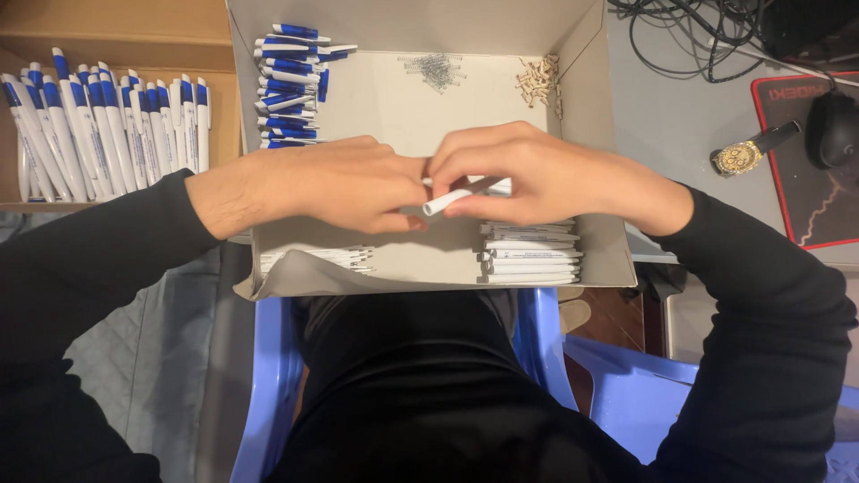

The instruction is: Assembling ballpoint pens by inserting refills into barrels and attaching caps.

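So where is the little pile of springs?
In the head view, the springs lie at the far end of the cardboard box, between the stacked blue-and-white pen parts on the left and tan bits on the right.

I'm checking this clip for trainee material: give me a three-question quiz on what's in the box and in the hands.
1. True or false: both hands meet over the middle of the grey box.
2. Which lies in the box's far left corner? A) springs B) blue-and-white pen parts C) a watch
3. What do the fingers of the right hand pinch?

Key:
1. True; the left hand touches the right hand above the box floor.
2. B, the blue-and-white pen parts; the small springs lie further right.
3. A white pen barrel, its open end pointing toward the left hand.
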